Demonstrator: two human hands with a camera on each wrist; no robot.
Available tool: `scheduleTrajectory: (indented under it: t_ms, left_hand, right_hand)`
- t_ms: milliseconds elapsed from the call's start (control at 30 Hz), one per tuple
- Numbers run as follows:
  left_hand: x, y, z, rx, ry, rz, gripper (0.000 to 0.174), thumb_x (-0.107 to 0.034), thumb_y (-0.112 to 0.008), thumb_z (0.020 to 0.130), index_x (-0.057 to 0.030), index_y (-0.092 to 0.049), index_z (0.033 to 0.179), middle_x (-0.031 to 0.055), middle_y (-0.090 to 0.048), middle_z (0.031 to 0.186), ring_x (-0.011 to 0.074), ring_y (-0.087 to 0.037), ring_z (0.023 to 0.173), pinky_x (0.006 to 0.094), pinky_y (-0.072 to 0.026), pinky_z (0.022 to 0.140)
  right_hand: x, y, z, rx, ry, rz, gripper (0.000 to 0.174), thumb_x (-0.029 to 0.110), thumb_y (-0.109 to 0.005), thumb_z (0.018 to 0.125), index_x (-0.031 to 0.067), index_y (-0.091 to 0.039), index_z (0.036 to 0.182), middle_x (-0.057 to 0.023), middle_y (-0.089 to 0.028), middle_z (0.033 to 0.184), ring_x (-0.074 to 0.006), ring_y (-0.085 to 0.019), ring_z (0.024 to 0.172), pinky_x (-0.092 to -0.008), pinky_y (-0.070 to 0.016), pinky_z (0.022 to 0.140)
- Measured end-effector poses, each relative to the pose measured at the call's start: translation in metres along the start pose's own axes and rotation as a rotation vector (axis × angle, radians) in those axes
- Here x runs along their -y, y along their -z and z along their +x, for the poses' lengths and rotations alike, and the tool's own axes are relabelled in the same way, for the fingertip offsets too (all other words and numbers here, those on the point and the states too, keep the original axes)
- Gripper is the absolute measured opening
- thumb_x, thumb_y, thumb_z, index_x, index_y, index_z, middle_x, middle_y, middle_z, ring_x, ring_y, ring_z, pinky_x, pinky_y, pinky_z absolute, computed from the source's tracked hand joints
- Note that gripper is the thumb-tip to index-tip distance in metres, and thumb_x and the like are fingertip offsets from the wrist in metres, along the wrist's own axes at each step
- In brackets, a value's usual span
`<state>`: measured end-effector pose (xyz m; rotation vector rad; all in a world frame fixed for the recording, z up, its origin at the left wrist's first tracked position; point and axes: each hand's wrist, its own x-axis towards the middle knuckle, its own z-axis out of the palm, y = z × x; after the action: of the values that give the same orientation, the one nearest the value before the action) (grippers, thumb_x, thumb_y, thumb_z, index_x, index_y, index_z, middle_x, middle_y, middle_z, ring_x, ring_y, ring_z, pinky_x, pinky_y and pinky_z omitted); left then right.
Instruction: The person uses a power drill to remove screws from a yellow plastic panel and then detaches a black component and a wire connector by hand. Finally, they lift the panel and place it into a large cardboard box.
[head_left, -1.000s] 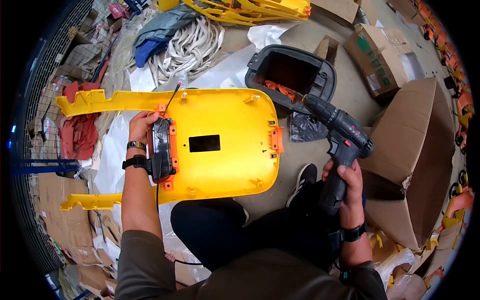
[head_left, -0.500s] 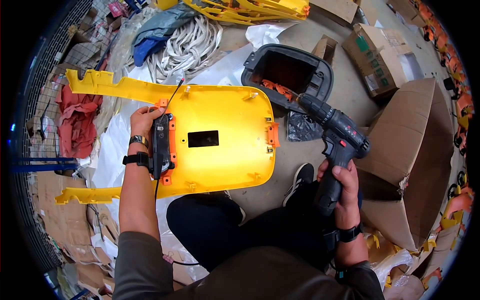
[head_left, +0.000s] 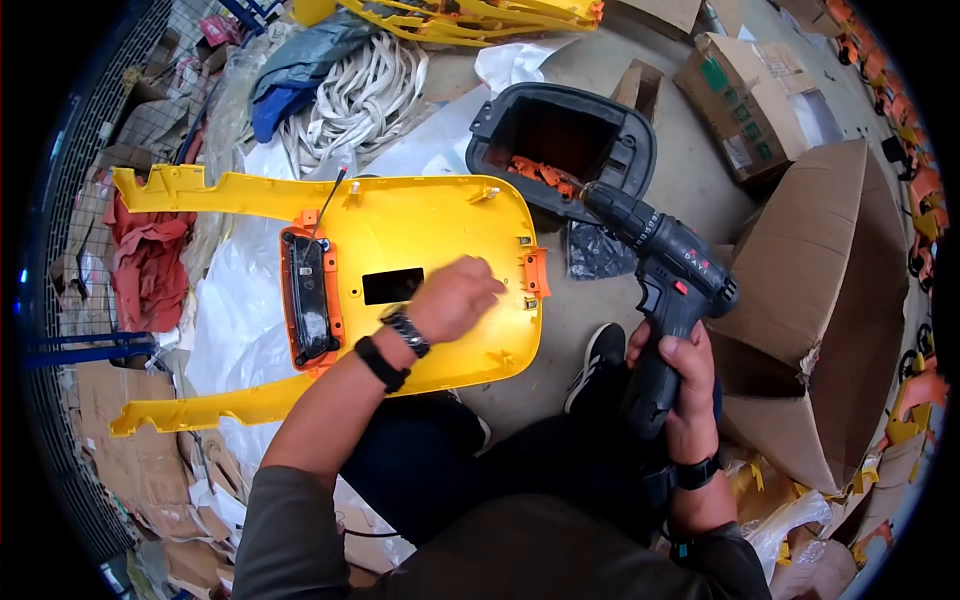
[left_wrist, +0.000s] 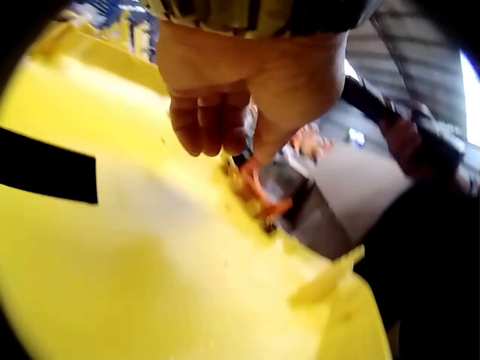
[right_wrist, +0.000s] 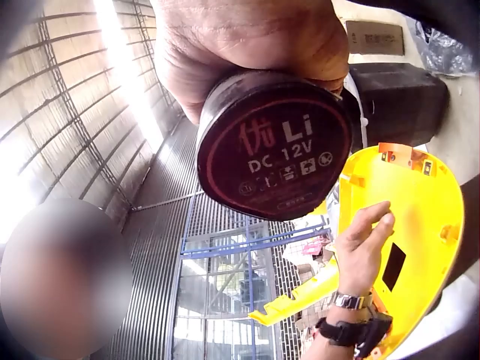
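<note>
My right hand (head_left: 682,365) grips the handle of a black cordless drill (head_left: 690,265), its chuck pointing up and left. In the right wrist view the drill's battery base (right_wrist: 277,150) reads DC 12V. My left hand (head_left: 457,300) is over a yellow plastic shell panel (head_left: 440,215), fingers reaching toward its right end; in the right wrist view the fingers look loosely extended. A long black module in an orange frame (head_left: 335,290) lies across the panel's left part, with a thin black cable (head_left: 328,200) rising from it. An orange bracket (head_left: 536,272) sits at the right edge.
A dark grey bin-like housing (head_left: 640,150) holding orange parts stands beyond the drill. Cardboard boxes (head_left: 800,290) are at the right. White rope (head_left: 365,110), red cloth (head_left: 150,260) and plastic sheeting lie around the left and back. More yellow panels (head_left: 480,20) lie at the back.
My left hand has let go of the orange-framed module's end and moved right over the panel. The panel has shifted slightly left in view. The right hand still holds the drill.
</note>
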<state>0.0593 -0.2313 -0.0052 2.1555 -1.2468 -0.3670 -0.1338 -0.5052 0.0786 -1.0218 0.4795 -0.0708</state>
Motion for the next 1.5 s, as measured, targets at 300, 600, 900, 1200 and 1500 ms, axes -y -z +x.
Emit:
scheduleTrajectory:
  t_ms: [300, 600, 900, 1200, 1500]
  left_hand:
    - [0.000, -0.023, 0.024, 0.402, 0.143, 0.155, 0.037, -0.016, -0.061, 0.094, -0.0184, -0.071, 0.130, 0.0124, -0.071, 0.099, 0.0325, -0.067, 0.094, 0.0443, -0.0525, 0.082]
    - [-0.009, -0.017, 0.031, 0.595, 0.266, 0.209, 0.045, -0.019, -0.058, 0.094, -0.0278, -0.066, 0.137, 0.0176, -0.074, 0.094, 0.0353, -0.070, 0.084, 0.0467, -0.0532, 0.077]
    - [0.013, -0.016, 0.002, 0.515, 0.171, 0.092, 0.031, -0.023, -0.068, 0.091, -0.0164, -0.075, 0.120, 0.0158, -0.074, 0.097, 0.0359, -0.069, 0.091, 0.0458, -0.0541, 0.083]
    - [0.008, -0.028, 0.017, 0.305, 0.168, 0.053, 0.022, -0.022, -0.067, 0.091, -0.0095, -0.078, 0.106, 0.0137, -0.075, 0.099, 0.0344, -0.069, 0.091, 0.0446, -0.0540, 0.082]
    - [0.005, -0.047, 0.028, 0.247, 0.219, 0.106, 0.019, -0.025, -0.072, 0.087, -0.0105, -0.080, 0.096, 0.0138, -0.075, 0.087, 0.0348, -0.071, 0.082, 0.0453, -0.0548, 0.076]
  right_hand:
    - [0.002, -0.003, -0.001, -0.017, 0.006, -0.001, 0.051, 0.024, -0.071, 0.076, -0.0021, -0.057, 0.118, -0.0135, -0.069, 0.090, -0.0196, -0.067, 0.077, -0.0317, -0.0558, 0.071]
    - [0.003, -0.004, -0.001, -0.006, -0.040, -0.025, 0.054, 0.022, -0.073, 0.074, -0.0015, -0.057, 0.119, -0.0135, -0.069, 0.091, -0.0205, -0.067, 0.079, -0.0334, -0.0563, 0.073]
    - [0.003, -0.005, 0.000, -0.030, -0.029, -0.023, 0.054, 0.021, -0.074, 0.074, -0.0012, -0.056, 0.119, -0.0139, -0.069, 0.091, -0.0210, -0.067, 0.078, -0.0339, -0.0568, 0.073]
    - [0.002, -0.010, -0.001, -0.035, -0.027, -0.035, 0.055, 0.021, -0.074, 0.075, -0.0022, -0.055, 0.120, -0.0142, -0.069, 0.091, -0.0208, -0.067, 0.077, -0.0331, -0.0570, 0.071]
    - [0.002, -0.009, -0.001, -0.039, -0.024, -0.046, 0.055, 0.021, -0.074, 0.074, -0.0013, -0.055, 0.120, -0.0141, -0.069, 0.092, -0.0207, -0.067, 0.078, -0.0331, -0.0570, 0.072]
